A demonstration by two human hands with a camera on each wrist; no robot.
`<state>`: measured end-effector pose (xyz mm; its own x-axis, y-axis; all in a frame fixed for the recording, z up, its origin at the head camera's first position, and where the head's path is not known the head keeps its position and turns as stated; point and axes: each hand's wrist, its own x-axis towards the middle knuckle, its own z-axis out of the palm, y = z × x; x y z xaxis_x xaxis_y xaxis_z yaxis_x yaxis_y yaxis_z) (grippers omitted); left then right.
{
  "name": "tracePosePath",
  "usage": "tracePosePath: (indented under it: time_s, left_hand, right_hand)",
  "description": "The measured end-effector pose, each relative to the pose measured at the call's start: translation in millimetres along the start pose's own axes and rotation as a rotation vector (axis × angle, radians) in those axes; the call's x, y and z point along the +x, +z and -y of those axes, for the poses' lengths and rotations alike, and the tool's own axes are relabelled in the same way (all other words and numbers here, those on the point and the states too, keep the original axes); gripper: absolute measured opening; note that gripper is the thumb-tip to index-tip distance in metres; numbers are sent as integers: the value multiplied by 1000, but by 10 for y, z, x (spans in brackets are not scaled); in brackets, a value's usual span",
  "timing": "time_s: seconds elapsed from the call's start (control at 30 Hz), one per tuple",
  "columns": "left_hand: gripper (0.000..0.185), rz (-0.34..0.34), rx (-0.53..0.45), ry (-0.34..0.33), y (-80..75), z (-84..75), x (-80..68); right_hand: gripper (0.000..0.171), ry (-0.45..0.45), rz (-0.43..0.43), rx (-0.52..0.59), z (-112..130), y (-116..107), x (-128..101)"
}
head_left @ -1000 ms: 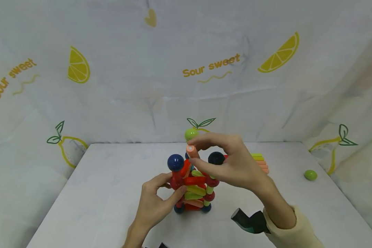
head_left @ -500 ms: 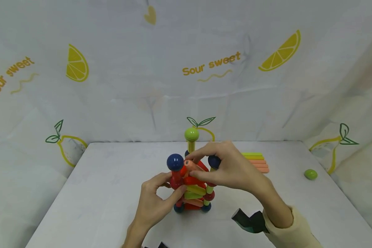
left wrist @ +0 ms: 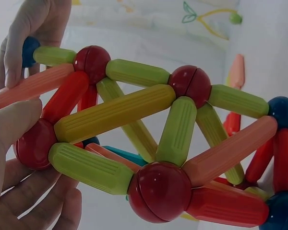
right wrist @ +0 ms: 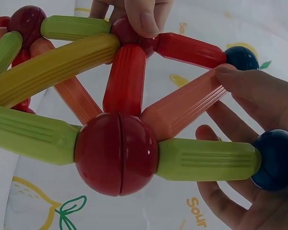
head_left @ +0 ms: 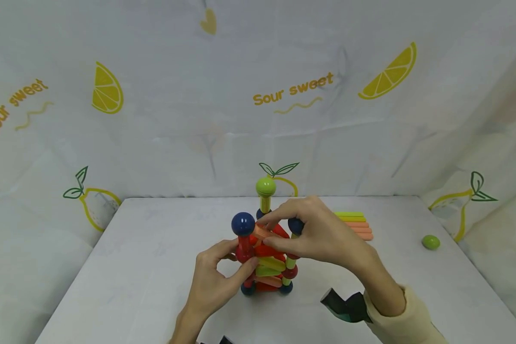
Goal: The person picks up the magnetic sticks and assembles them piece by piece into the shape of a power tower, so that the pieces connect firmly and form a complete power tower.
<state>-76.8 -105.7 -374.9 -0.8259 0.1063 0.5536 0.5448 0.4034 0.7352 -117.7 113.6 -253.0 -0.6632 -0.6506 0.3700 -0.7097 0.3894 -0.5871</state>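
Observation:
A tower of magnetic sticks and balls [head_left: 272,263] stands on the table, with red, green, yellow and salmon sticks between red and blue balls. My left hand [head_left: 217,277] steadies its left side, thumb and fingers gripping a red ball [left wrist: 34,146]. Over the tower's top, my right hand [head_left: 316,236] pinches a salmon magnetic stick [right wrist: 185,103] between thumb and fingers. One end of that stick sits right at a red ball [right wrist: 117,153]; its other end, under the thumb, is near a blue ball [right wrist: 242,57]. Another blue ball [right wrist: 276,160] lies inside the right hand's curl.
A green ball tops a yellow stick [head_left: 265,204] at the tower's rear. Loose yellow and salmon sticks [head_left: 357,224] lie in a row behind the right hand. A lone green ball [head_left: 431,242] rests toward the table's right edge. A printed white cloth [head_left: 189,143] hangs behind.
My right hand has lowered the salmon stick from above the tower down between its top balls, and the stick has tilted flatter. My left hand keeps its grip in place.

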Motion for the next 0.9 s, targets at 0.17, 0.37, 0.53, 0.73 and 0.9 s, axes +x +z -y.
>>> tracePosePath:
  time_s: [0.17,0.37,0.53,0.73,0.9]
  left_hand:
    - [38,5,-35,6,33,6,-1]
    - [40,50,-84,-44,32,16,6]
    - [38,112,-163,-68,-20,83,1]
    - [41,-67,-192,-144,-20,150,24]
    - [35,-287,-92,-177,4,117,36]
  right_hand:
    - [29,-39,-86,12,-34,-15,-54]
    - [37,-70,-241,5,-116,-98,-190]
    - [30,0,-308,-18,-207,-155,-323]
    - [22,188,-384,-76,-431,-169,-457]
    - [18,273,-412,-116,-716,-122,-546]
